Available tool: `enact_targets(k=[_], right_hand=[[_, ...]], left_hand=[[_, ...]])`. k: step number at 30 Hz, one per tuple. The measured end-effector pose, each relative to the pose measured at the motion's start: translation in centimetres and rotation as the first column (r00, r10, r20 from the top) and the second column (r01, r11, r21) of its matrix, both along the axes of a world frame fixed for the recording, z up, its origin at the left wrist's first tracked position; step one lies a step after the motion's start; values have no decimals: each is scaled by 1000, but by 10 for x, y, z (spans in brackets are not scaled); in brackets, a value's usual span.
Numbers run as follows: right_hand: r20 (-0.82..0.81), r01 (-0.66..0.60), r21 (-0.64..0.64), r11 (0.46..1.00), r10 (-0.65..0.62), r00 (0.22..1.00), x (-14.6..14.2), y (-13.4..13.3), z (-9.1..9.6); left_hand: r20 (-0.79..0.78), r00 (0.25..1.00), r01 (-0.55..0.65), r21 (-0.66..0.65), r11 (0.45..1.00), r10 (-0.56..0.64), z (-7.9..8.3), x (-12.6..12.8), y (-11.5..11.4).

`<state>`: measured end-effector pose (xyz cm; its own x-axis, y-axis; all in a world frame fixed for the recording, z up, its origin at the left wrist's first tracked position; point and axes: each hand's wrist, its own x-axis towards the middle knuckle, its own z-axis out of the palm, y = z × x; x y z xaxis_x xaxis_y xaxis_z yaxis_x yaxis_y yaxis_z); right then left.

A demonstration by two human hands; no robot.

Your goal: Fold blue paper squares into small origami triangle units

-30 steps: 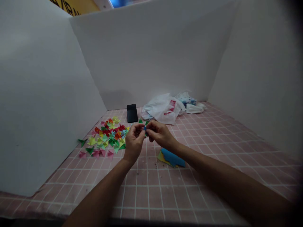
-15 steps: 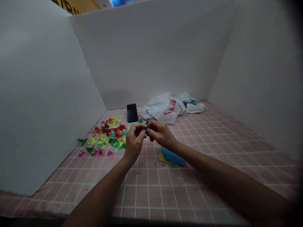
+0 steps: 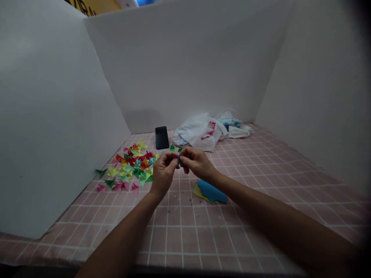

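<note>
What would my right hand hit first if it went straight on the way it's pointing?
Most likely your left hand, just across the small blue paper piece pinched between the two. Depth is hard to judge from this single view.

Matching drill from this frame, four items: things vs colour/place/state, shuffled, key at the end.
1. phone
2. bag with red print
3. folded papers
4. small blue piece

A. scattered in many colours left of the left hand
B. pinched between left and right hand
C. black, lying flat
D. white, crumpled

Pairs: 1-C, 2-D, 3-A, 4-B
</note>
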<state>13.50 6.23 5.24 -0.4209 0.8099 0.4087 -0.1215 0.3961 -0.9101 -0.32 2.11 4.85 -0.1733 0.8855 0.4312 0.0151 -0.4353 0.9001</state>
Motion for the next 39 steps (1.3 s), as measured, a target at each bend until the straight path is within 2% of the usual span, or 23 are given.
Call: enact_targets(k=[5,11,18,28,34,39], right_hand=[[8,5,20,1000,-5,1000,0,0,-3],[37,49,111,993,-53,998,0,-1,-2],[12,52,155,987,-55,998,1,0,-4],[28,50,126,991,-54,998,2,-2,-1],[104,124,238,963,-152,983,1,-4,-2],[69,105,178,978,-119,990,0,-2,-5]], left_hand=[[-27,1000,-11,-29,1000,11,1,-2,0],[-37,999,-1,-27,1000,0,3,-1,-1],[43,999,1,-27,1000,1,-2,-1,2],[-62,997,-52,-50,997,49,2,-1,-1],[-111,992,-69,-86,994,59,3,1,-1],[-102,992,-79,-88,993,70,2,1,2]])
